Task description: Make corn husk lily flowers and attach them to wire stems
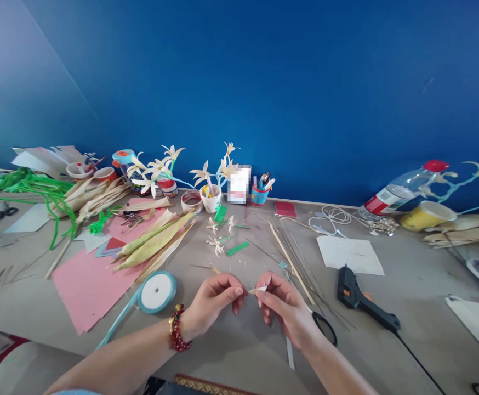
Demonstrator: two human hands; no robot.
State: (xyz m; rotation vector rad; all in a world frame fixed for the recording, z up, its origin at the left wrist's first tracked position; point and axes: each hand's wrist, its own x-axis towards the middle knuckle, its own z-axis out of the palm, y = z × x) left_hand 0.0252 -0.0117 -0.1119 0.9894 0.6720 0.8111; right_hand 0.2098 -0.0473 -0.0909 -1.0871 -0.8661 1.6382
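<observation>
Carefully now: right hand (284, 305) pinches small pale strip (258, 289); left hand (220, 299) just beside, I can't tell if pinching its end; I'd press lightly, avoid creasing it

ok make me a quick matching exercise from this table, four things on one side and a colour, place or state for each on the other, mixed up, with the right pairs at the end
Things:
1. glue gun
2. ribbon roll
3. bead bracelet
4. small pale strip

Colour, place or state:
A. worn on the wrist of the left hand
B. pinched in the fingers of the right hand
C. black, with a cord
D. light blue around a white centre

Right pairs: 1-C, 2-D, 3-A, 4-B
</observation>
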